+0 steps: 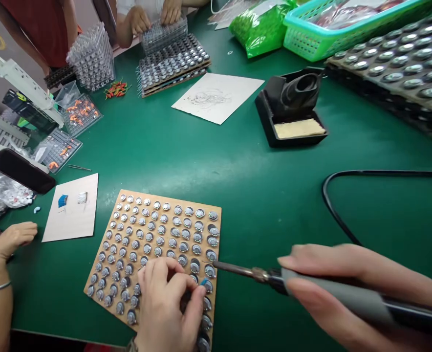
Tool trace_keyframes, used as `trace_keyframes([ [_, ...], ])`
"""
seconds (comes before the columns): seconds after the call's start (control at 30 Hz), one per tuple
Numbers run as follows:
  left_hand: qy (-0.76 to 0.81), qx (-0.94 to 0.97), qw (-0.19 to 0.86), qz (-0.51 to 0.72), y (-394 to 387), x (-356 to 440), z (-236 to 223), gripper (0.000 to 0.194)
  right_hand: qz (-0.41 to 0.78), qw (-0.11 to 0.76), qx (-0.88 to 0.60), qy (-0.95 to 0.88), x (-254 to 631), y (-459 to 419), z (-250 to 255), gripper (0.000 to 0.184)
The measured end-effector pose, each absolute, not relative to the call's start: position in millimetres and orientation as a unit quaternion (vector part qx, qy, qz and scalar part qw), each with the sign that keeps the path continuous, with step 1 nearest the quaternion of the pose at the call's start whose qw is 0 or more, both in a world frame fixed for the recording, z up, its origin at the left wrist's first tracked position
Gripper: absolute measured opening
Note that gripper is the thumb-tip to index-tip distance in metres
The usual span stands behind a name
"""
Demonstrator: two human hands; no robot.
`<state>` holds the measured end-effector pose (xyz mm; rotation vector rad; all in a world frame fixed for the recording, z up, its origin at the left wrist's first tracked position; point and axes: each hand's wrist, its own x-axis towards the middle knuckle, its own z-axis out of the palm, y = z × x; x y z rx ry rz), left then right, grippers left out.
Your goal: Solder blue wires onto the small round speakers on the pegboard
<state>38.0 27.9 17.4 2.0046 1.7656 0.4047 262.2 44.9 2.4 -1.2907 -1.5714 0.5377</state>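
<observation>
My right hand [333, 293] is wrapped round the grey handle of a soldering iron [238, 269]. The iron's tip reaches the right edge of a brown board [216, 225], close to one of its parts; I cannot tell if it touches. Rows of small round metal components [149, 237] sit in holes across this board. My left hand [170, 303] rests over the board's lower right, thumb and fingers pinched together. A small blue piece [204, 282] shows at its fingertips, just below the iron's tip. What kind of part it is cannot be made out.
A black iron stand with a sponge [299, 128] is at the right, near a black cable [326, 190]. White card [218, 98] lies behind. Another person's hand [14, 238] rests at the left beside a card [71, 220]; other hands [157, 17] work at the back.
</observation>
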Motion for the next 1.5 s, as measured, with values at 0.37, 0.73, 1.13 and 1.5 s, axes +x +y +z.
trace_keyframes([
  [0.37, 0.655, 0.714, 0.189, 0.160, 23.7, 27.8, 11.2, 0.016, 0.227, 0.500, -0.487, -0.679, 246.0, 51.9, -5.3, 0.006],
  [0.73, 0.653, 0.714, 0.193, 0.164, 23.6, 27.9, 10.7, 0.016, 0.236, 0.472, -0.455, -0.717, 243.7, 54.4, -1.0, 0.013],
  [1.13, 0.659, 0.713, 0.190, 0.150, 23.6, 29.5, 10.9, 0.017, 0.240, 0.476, -0.463, -0.708, 239.5, 59.3, 2.8, 0.013],
  [1.5, 0.659, 0.712, 0.191, 0.150, 23.8, 30.3, 11.9, 0.016, 0.230, 0.470, -0.437, -0.732, 243.3, 54.4, -3.3, 0.009],
])
